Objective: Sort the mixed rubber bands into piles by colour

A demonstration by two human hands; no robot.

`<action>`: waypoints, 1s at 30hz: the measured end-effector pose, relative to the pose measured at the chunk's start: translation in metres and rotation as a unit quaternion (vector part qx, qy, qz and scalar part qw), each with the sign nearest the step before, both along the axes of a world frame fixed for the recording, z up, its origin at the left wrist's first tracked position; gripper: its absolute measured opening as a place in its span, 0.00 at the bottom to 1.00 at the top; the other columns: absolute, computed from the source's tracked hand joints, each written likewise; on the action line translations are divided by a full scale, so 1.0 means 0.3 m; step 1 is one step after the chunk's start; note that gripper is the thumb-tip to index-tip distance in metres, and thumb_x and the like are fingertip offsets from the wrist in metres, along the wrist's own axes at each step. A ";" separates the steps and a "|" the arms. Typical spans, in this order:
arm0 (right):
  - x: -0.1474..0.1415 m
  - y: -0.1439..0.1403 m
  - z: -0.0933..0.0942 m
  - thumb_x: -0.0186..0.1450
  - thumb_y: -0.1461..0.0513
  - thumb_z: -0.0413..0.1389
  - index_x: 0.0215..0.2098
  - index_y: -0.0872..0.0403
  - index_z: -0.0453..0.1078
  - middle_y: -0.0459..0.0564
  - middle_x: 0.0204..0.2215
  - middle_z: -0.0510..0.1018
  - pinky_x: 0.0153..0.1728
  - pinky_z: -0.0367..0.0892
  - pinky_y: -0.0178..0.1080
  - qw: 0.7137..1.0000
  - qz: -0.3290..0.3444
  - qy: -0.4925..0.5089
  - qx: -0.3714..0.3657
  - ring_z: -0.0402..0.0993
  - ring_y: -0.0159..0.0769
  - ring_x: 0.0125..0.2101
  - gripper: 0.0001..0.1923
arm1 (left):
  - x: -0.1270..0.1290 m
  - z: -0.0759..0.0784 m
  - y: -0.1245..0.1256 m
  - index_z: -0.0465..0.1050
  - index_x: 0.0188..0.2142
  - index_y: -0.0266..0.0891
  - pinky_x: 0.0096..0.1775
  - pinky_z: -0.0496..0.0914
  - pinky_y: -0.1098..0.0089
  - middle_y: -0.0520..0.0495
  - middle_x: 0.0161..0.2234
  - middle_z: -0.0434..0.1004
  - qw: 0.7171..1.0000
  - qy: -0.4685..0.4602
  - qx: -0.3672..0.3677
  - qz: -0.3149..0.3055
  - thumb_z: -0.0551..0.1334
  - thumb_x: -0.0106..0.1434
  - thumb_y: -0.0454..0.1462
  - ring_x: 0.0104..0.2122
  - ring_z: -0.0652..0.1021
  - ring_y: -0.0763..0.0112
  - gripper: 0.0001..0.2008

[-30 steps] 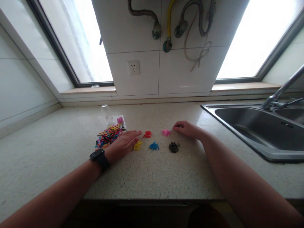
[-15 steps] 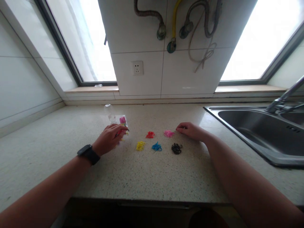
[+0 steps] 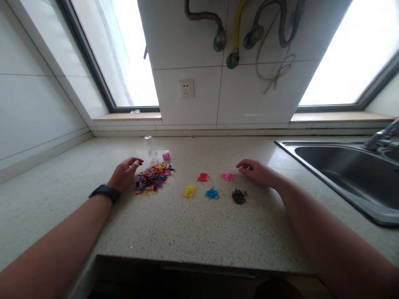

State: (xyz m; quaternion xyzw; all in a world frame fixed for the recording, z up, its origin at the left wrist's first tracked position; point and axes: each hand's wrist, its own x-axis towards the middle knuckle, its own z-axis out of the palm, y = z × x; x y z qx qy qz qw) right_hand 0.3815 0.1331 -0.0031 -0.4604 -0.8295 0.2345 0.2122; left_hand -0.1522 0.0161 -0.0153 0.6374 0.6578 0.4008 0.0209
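A mixed heap of small coloured rubber bands lies on the countertop at the left. Just beyond its left edge is my left hand, fingers loosely bent and a little apart, with nothing visible in them. Over on the right, my right hand rests next to a pink pile of bands, its thumb and fingers slightly apart and nothing seen between them. Between the hands sit separate red bands, yellow bands, blue bands and black bands.
Behind the heap stand a clear bottle-like container and a pink cap-like piece. A steel sink is set in the right of the countertop, whose front edge runs below. A tiled wall with an outlet rises behind.
My left hand has drawn back leftward from above the mixed heap, uncovering it. My right hand stays beside the pink bands, its fingers slightly more parted. The view has shifted a little.
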 end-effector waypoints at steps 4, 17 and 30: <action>-0.055 -0.037 0.035 0.65 0.53 0.54 0.50 0.57 0.71 0.54 0.34 0.76 0.26 0.62 0.36 0.994 -0.004 0.100 -0.038 0.67 0.33 0.27 0.20 | 0.000 -0.009 0.015 0.75 0.45 0.33 0.46 0.69 0.64 0.41 0.41 0.78 1.000 -0.002 -0.010 -0.008 0.52 0.66 0.47 0.43 0.77 0.61 0.22; -0.537 -0.188 0.206 0.66 0.63 0.54 0.50 0.58 0.75 0.56 0.44 0.79 0.43 0.67 0.37 0.975 0.206 -0.033 0.076 0.75 0.36 0.40 0.16 | -0.007 -0.022 0.037 0.76 0.42 0.35 0.46 0.69 0.62 0.42 0.41 0.78 0.999 0.031 0.004 -0.019 0.51 0.67 0.47 0.43 0.76 0.59 0.21; -0.748 -0.189 0.112 0.64 0.66 0.52 0.58 0.53 0.72 0.59 0.56 0.73 0.53 0.64 0.47 0.904 0.314 -0.240 0.163 0.69 0.48 0.53 0.24 | 0.011 -0.010 0.034 0.76 0.42 0.36 0.46 0.67 0.63 0.43 0.40 0.78 0.998 0.048 0.004 -0.036 0.51 0.68 0.45 0.43 0.76 0.60 0.19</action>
